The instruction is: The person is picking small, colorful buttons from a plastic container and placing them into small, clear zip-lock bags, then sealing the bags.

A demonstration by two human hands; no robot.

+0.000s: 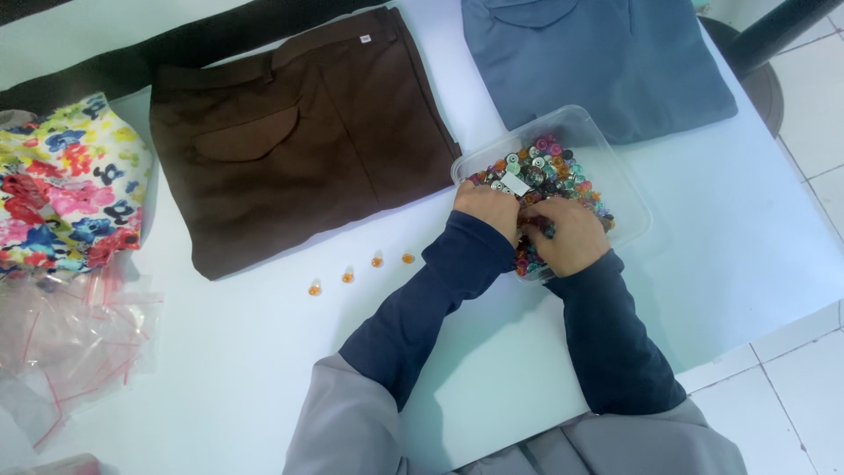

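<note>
Both of my hands reach into a clear plastic box (626, 195) full of small coloured buttons (552, 167). My left hand (488, 208) rests on the buttons at the box's near left side, fingers curled down among them. Right beside it, my right hand (571, 234) is also curled over the buttons, touching the left hand. What the fingers hold is hidden. Several small orange buttons (361, 271) lie in a row on the white table (220, 369), left of my left sleeve.
Folded brown trousers (299, 132) lie left of the box, a folded blue-grey garment (598, 62) behind it. A floral fabric (61, 180) and clear zip bags (70, 334) sit at the table's left edge. Tiled floor (809, 378) shows on the right.
</note>
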